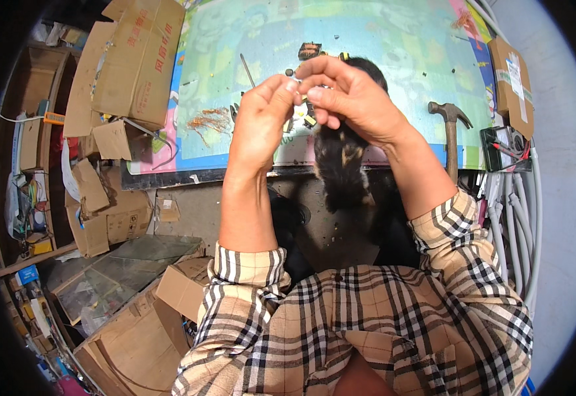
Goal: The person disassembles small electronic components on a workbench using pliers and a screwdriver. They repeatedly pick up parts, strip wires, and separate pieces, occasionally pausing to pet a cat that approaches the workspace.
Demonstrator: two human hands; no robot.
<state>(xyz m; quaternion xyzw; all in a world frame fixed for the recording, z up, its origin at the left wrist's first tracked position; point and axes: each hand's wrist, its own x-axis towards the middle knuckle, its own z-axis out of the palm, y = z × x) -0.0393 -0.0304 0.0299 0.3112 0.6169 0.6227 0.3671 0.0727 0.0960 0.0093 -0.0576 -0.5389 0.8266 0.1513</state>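
Above the near part of the table, my left hand (261, 119) and my right hand (360, 99) meet at the fingertips. The left thumb and forefinger are pinched together, and the right thumb and fingers close in beside them. Whatever they hold is too small and hidden to make out. Under and behind my right hand is a dark, brown-flecked cat (342, 165), its body hanging over the table's near edge. Small black and yellow parts (309, 121) lie just below my fingers. A dark block with copper winding (310, 51) rests farther back.
A hammer (451, 138) lies on the patterned table mat (406, 39) at the right. Loose copper wire (210, 123) and a thin metal rod (246, 69) lie left. Cardboard boxes (133, 63) flank the table; grey pipes (522, 218) stand at the right.
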